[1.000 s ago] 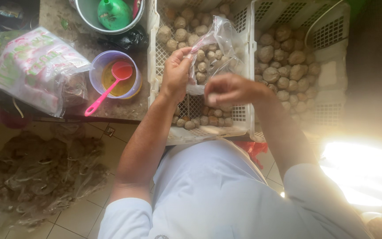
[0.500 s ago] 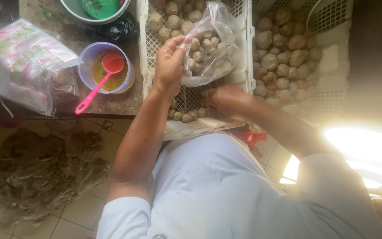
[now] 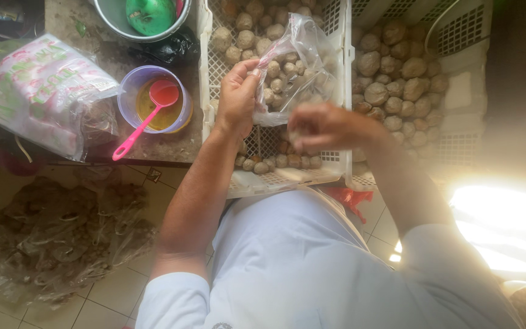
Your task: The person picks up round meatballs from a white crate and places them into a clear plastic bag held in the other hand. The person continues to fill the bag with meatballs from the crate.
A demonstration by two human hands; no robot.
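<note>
Fingers of left hand [image 3: 237, 97] pinch clear bag [image 3: 296, 67] over white crate [image 3: 211, 67].

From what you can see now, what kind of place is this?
Probably a small food stall or home food-packing spot: white crates of brown balls, a clear bag in the left hand, a tub of sauce.
</note>
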